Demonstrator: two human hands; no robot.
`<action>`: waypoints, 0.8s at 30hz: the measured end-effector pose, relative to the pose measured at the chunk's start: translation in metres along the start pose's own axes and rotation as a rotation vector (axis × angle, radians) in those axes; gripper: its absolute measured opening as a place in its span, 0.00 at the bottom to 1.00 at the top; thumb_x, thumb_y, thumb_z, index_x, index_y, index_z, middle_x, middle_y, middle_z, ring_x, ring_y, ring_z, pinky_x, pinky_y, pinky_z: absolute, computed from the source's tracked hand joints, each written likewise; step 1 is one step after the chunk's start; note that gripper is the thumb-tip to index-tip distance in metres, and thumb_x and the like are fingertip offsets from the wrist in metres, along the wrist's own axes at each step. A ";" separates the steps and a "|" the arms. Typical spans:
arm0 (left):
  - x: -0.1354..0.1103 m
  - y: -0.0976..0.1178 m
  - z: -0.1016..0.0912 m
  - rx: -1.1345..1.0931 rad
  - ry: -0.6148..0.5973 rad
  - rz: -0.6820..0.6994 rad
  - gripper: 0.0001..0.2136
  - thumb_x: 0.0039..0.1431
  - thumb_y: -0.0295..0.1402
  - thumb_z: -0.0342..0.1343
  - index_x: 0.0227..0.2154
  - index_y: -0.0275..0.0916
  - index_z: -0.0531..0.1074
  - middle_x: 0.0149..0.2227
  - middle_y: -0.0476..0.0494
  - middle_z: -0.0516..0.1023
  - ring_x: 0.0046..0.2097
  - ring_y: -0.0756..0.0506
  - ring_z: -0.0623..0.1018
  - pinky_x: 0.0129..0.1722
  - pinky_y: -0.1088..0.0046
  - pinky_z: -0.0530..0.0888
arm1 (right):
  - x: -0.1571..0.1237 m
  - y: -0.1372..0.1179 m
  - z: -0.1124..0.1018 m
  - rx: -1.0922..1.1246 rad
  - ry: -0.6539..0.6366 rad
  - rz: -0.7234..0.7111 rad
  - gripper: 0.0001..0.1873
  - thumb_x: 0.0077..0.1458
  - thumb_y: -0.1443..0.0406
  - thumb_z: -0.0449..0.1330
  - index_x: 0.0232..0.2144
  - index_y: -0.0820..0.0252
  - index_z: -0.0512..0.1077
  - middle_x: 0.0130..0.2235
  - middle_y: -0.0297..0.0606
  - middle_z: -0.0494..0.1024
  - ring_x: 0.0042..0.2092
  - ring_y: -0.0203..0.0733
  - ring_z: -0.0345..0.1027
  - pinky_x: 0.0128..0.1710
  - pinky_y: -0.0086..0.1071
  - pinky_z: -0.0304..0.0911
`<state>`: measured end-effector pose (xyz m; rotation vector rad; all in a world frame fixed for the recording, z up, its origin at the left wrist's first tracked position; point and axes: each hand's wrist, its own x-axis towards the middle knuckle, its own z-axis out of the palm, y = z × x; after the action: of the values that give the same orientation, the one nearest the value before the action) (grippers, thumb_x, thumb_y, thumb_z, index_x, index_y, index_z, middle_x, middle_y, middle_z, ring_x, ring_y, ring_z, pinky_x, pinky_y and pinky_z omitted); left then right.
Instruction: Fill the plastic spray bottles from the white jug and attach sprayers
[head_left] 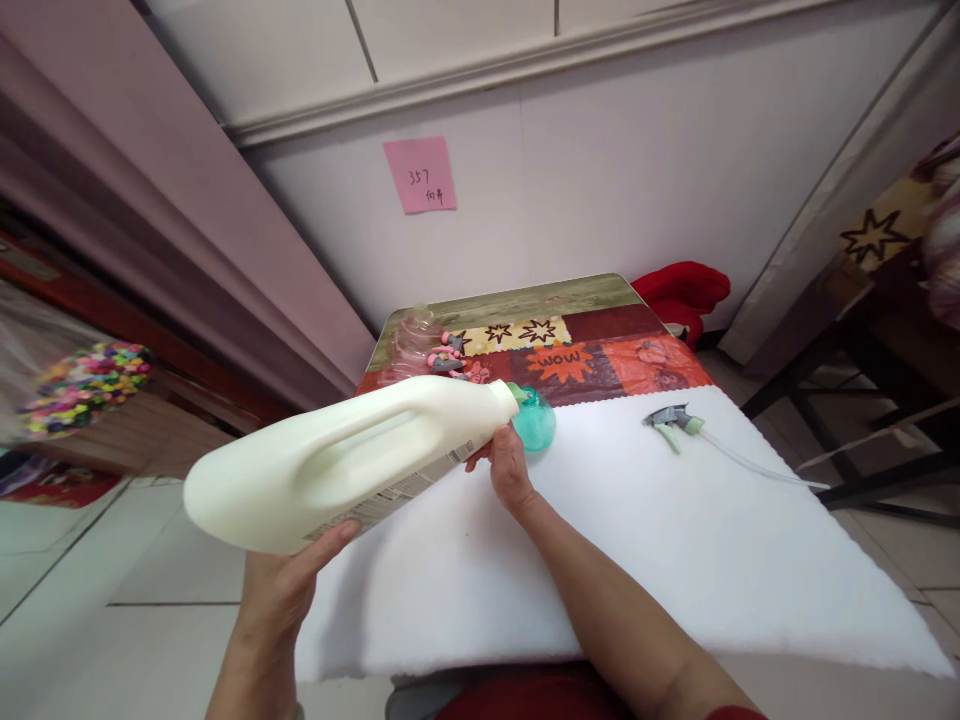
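Note:
A large pale cream detergent bottle (pixel 262 485) with a built-in handle lies tilted in the air, its neck at the upper right. My left hand (pixel 296 575) supports its base from below, thumb along the labelled side. My right hand (pixel 511 470) grips it from below near the neck; some of those fingers are hidden. The bottle's green-lined mouth is at the opening of a small round teal bottle (pixel 536 425), which stands on the white cloth (pixel 600 540). No flowing liquid can be made out. Farther right lies a grey and green trigger spray head (pixel 679 420) with its thin tube.
Clear bottles (pixel 420 335) with pink and grey spray heads stand at the table's back left. A patterned cover (pixel 559 365) lies along the back, near the wall. A red object (pixel 690 290) sits behind the back right corner. A dark stool frame (pixel 840 400) stands at right.

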<state>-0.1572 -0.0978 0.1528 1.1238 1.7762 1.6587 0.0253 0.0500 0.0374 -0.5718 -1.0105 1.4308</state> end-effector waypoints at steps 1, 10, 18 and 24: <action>0.000 -0.001 -0.001 -0.012 -0.010 -0.005 0.34 0.42 0.35 0.77 0.55 0.42 0.76 0.55 0.40 0.82 0.60 0.31 0.78 0.65 0.48 0.72 | 0.000 0.000 0.000 0.002 0.000 0.000 0.36 0.62 0.33 0.49 0.45 0.59 0.67 0.24 0.30 0.75 0.18 0.38 0.70 0.17 0.30 0.67; 0.000 -0.005 -0.005 -0.057 -0.024 -0.027 0.34 0.42 0.31 0.77 0.56 0.44 0.75 0.58 0.42 0.81 0.63 0.32 0.75 0.66 0.51 0.71 | 0.000 0.000 0.000 -0.014 0.004 0.008 0.37 0.62 0.33 0.48 0.45 0.60 0.67 0.26 0.33 0.77 0.19 0.38 0.70 0.17 0.31 0.68; -0.001 -0.003 -0.003 -0.043 -0.008 -0.034 0.32 0.42 0.32 0.77 0.54 0.43 0.76 0.58 0.41 0.80 0.63 0.30 0.75 0.66 0.46 0.70 | 0.000 0.001 0.000 0.014 -0.006 0.017 0.37 0.62 0.33 0.50 0.46 0.59 0.67 0.28 0.32 0.76 0.19 0.37 0.71 0.17 0.31 0.69; -0.001 0.000 -0.001 -0.024 -0.028 -0.029 0.32 0.45 0.34 0.76 0.55 0.43 0.75 0.58 0.40 0.80 0.64 0.30 0.74 0.67 0.44 0.68 | 0.001 0.000 -0.001 -0.005 -0.008 0.015 0.36 0.62 0.33 0.49 0.46 0.59 0.66 0.28 0.33 0.76 0.19 0.38 0.70 0.17 0.32 0.69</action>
<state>-0.1578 -0.0991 0.1530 1.1002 1.7419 1.6352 0.0256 0.0508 0.0368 -0.5787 -1.0178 1.4455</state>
